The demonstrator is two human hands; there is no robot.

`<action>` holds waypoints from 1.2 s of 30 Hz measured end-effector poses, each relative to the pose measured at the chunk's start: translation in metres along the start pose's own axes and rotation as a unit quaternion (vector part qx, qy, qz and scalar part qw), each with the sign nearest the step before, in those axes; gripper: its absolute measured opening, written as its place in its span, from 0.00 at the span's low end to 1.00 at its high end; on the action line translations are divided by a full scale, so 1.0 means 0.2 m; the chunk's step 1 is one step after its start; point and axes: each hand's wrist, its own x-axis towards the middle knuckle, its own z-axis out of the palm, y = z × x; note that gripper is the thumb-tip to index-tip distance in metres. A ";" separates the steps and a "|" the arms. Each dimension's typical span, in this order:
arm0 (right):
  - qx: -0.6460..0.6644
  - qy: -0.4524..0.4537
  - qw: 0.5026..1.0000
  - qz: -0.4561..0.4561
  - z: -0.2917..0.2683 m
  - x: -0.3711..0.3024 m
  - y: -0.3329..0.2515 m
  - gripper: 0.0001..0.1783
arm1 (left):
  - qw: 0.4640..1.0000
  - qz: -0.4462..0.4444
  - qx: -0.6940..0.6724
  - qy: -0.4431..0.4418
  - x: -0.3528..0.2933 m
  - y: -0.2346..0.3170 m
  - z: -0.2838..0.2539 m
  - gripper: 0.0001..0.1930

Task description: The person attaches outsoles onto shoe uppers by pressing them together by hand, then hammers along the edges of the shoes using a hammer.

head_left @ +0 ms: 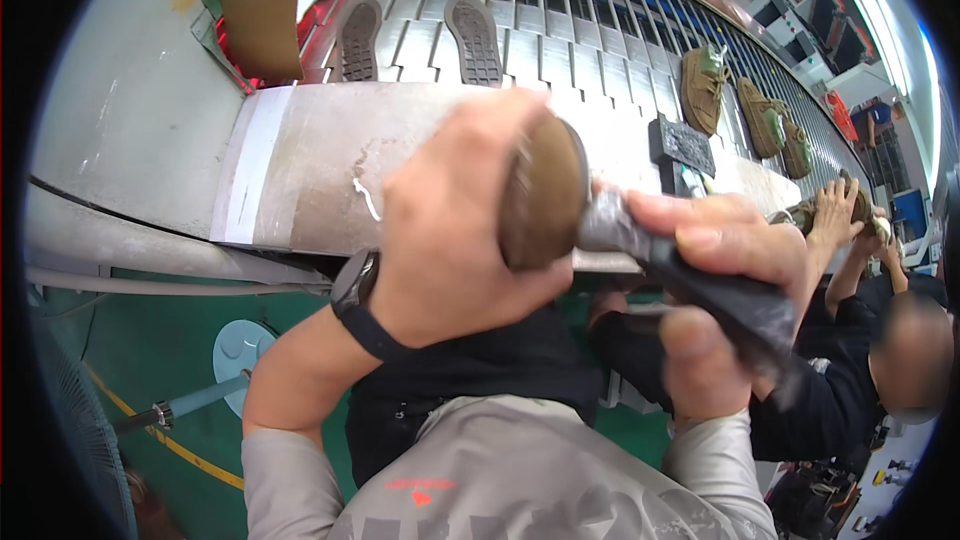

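Observation:
My left hand (450,215), with a dark watch on its wrist, is wrapped round a brown shoe (548,195). The shoe's rounded end points toward me, and much of the rest is behind my fingers. In my right hand (735,260) is a dark, flat-handled tool (690,285) that looks wrapped in shiny clear film; its exact kind cannot be made out. The tool's tip meets or nearly meets the shoe's right edge. Both hands are somewhat blurred, above the near edge of a pale worktop (330,135).
Dark soles (472,40) lie on the slatted conveyor (570,30) beyond. Brown-green shoes (705,90) and a black block (680,145) sit at the right. A co-worker's hands (835,215) work close by on the right. A cardboard piece (262,15) stands far left; a blue stool (240,350) is below.

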 end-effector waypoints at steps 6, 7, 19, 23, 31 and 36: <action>0.036 0.081 0.995 -0.048 0.00 0.05 0.10 0.30 | 0.997 -0.069 0.017 0.042 0.06 -0.07 0.01 0.47; 0.089 0.154 0.982 -0.063 0.02 0.02 0.12 0.28 | 0.997 -0.067 0.017 0.043 0.08 -0.08 0.00 0.47; 0.111 0.106 0.986 -0.068 0.02 0.07 0.05 0.28 | 0.998 -0.039 -0.040 0.028 0.03 -0.06 -0.02 0.45; 0.054 0.010 0.996 0.070 0.06 -0.03 -0.06 0.25 | 0.997 0.036 -0.038 0.055 -0.07 -0.03 0.04 0.45; 0.269 -0.148 0.926 0.222 0.08 -0.47 -0.01 0.17 | 0.978 0.086 0.129 0.141 -0.73 0.02 0.25 0.40; 0.304 0.076 0.866 0.390 0.21 -0.74 0.04 0.15 | 0.980 0.007 0.180 0.079 -0.82 -0.17 0.45 0.56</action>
